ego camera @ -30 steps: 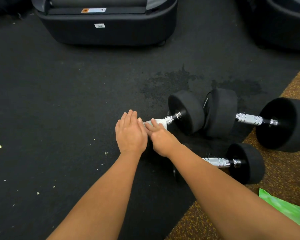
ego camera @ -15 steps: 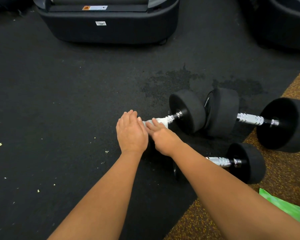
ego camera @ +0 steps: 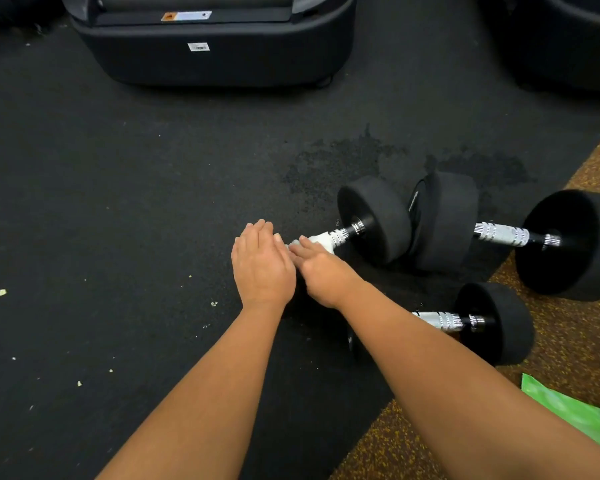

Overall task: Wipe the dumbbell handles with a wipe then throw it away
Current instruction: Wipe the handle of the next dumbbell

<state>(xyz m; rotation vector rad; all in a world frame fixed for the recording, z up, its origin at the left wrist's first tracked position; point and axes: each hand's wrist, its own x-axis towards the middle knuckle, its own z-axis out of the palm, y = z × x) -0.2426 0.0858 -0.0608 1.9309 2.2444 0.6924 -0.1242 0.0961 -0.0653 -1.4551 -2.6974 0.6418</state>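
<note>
Wipe [ego camera: 314,240] gripped in curled right hand [ego camera: 323,275] (left hand [ego camera: 262,265] flat).

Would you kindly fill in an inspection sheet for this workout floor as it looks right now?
Surface: black rubber floor, one dark damp-looking patch; brown speckled flooring at right.
Job's things: white wipe round the handle of the left dumbbell; right dumbbell and near dumbbell, no hand on them.
Clutter: pale crumbs; green packet at lower right.
Grips: left hand flat, fingers straight; right hand holds the wipe on the handle.
Cables: nothing seen.
Surroundings: black machine base beyond the floor.
</note>
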